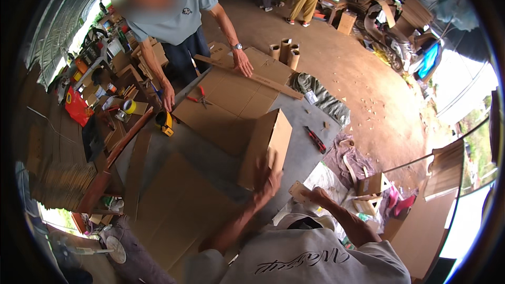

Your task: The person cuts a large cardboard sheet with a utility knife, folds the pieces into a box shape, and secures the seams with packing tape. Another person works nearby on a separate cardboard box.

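Note:
A tall, narrow cardboard box (265, 150) stands on the grey tabletop in front of me. My left hand (268, 178) rests against its near side, fingers stretched upward and slightly blurred. To the right, beside the table's near edge, my right hand (317, 196) is closed on a small flat tan piece (300, 191); its exact kind is unclear. A red and black utility knife (315, 140) lies to the right of the box. Beyond the box, a creased cardboard sheet (221, 106) lies flat, with red-handled pliers (199, 97) on its left part.
Across the table a co-worker presses a long wooden strip (273, 86) with one hand; the other is near a yellow tape measure (164, 123). Cardboard tubes (285, 51) stand beyond the table. A large cardboard sheet (173, 205) lies near left. Shelves are cluttered at left.

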`<state>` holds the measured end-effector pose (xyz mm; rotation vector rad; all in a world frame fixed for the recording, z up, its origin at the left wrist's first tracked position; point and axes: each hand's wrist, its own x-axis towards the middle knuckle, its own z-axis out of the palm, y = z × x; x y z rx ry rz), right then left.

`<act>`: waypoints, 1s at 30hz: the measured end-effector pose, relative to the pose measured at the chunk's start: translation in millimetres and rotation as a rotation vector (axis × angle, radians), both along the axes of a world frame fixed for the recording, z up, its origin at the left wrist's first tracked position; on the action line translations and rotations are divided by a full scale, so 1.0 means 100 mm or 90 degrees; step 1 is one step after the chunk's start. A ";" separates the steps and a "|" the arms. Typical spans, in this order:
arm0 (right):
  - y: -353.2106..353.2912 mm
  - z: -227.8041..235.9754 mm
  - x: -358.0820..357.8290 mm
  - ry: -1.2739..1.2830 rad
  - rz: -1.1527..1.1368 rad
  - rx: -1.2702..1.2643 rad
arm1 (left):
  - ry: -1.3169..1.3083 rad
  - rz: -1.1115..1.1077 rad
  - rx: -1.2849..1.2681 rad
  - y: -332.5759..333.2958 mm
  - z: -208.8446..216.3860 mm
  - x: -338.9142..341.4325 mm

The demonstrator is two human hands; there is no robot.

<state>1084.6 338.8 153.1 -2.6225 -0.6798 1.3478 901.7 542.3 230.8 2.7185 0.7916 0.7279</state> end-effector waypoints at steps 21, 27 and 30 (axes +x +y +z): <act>0.15 0.95 1.04 0.323 0.094 0.641 | -0.132 0.179 -0.250 -0.08 -0.33 0.43; 0.20 1.00 1.10 0.353 0.202 0.657 | -0.490 0.049 -1.075 -0.48 0.52 0.84; 0.18 0.96 1.00 0.321 0.248 0.636 | -0.494 0.030 -1.306 -0.47 0.27 0.78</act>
